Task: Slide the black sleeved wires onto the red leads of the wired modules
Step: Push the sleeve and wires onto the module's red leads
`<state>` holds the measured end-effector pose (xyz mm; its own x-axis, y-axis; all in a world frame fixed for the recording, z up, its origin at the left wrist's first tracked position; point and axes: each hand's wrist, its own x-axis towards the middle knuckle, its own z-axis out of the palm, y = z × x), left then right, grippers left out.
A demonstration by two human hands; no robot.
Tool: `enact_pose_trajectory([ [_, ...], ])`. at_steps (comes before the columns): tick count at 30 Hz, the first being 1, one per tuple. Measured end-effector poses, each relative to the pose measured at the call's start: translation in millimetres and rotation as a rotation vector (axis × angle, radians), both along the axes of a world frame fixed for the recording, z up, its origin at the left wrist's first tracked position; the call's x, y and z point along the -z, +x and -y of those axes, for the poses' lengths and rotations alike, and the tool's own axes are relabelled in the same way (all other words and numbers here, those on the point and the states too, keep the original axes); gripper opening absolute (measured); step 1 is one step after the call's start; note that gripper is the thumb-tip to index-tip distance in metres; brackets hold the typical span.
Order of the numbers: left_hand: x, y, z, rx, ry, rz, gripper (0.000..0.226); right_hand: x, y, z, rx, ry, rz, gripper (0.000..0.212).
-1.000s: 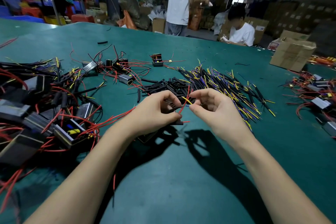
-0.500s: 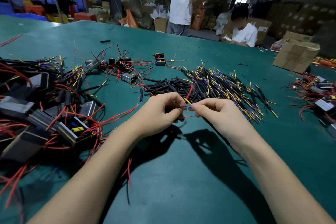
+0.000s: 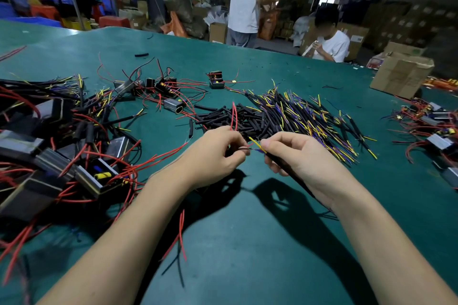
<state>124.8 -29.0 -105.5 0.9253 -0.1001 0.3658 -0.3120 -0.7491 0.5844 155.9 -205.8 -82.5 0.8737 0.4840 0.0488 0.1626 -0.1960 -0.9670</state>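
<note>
Roughly, largest to smallest:
Table (image 3: 247, 242): green mat.
Finished modules (image 3: 62, 156): heaped at left edge.
Sleeved wires (image 3: 309, 119): big pile mid-table, many left.
Left hand (image 3: 210, 156): pinches red lead (image 3: 234, 116).
Right hand (image 3: 300, 153): pinches black sleeved wire (image 3: 285, 166), tips meeting; join unfinished.

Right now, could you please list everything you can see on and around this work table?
Table: one, green, fills the view.
Sleeved wires: a large pile, black with yellow and purple ends, centre right.
Short tubes: a heap, black, left of that pile.
Wired modules: many, dark with red leads, heaped left; a few more mid-table and at the right edge.
Cardboard box: one, brown, far right.
People: two in white shirts, beyond the table.
Left hand: pinches a red lead.
Right hand: holds one sleeved wire, tip to tip with the lead.
</note>
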Motion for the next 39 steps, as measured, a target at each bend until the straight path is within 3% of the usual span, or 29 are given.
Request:
enact_pose_trajectory([
  [1, -0.2, -0.8, -0.2, 0.007, -0.055, -0.019, 0.002, 0.2, -0.1, 0.0, 0.001, -0.022, 0.001, 0.020],
  [4, -2.1, -2.8, -3.0, 0.061, -0.199, -0.111, 0.015, 2.5, 1.3, -0.1, 0.027, -0.074, 0.035, 0.018],
  [10, -4.8, -2.1, -5.4, 0.131, -0.346, -0.171, 0.001, 4.8, 1.7, -1.5, 0.036, -0.135, 0.205, 0.018],
  [15, -5.9, -1.2, -8.2, 0.146, -0.433, -0.207, 0.013, 5.3, 2.4, -2.1, -0.020, -0.117, 0.265, 0.016],
  [26, -5.1, -2.9, -9.3, 0.121, -0.369, -0.186, 0.011, 9.1, 6.6, 3.8, -0.076, -0.211, 0.311, 0.015],
  [33, -6.6, -3.7, -7.7, 0.086, -0.395, -0.214, 0.013, 14.9, 7.0, 1.4, 0.043, -0.369, 0.620, 0.014],
  [39, -9.2, -4.6, -5.5, 0.081, -0.429, -0.246, 0.015, 15.5, 3.5, -5.0, -0.002, -0.243, 0.644, 0.013],
])
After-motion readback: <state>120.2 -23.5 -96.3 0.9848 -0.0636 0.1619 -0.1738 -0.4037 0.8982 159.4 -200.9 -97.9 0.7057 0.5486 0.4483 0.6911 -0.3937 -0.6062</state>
